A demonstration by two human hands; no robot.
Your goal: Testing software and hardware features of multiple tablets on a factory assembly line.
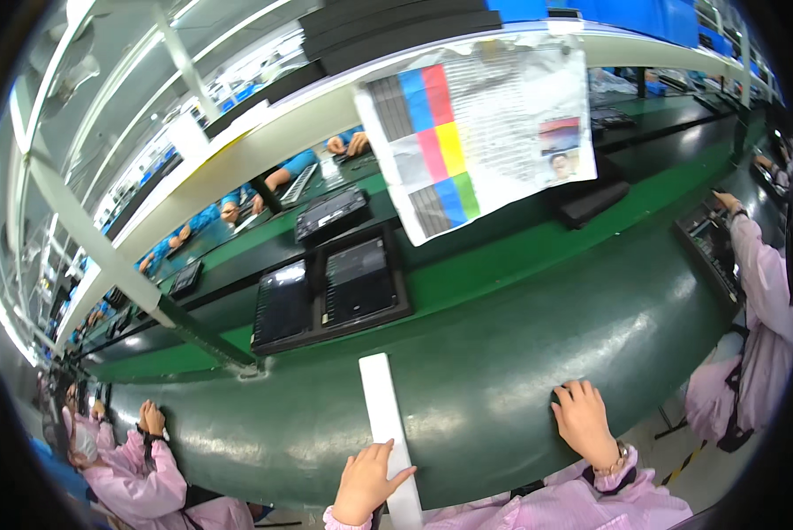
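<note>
A long, narrow white bar lies on the green work surface in front of me, running away from my body. My left hand rests at its near end, fingers stretched and the thumb reaching across its top. Farther right, my right hand is palm down on the surface, its fingers curved over a small rounded black thing. Only a sliver of that thing shows beside the fingertips, so its kind is unclear.
Beyond the green surface, a black tray holds two dark flat devices. A printed sheet hangs from the white shelf beam. A metal post stands left. Co-workers in pink sleeves sit on both sides; others in blue work opposite.
</note>
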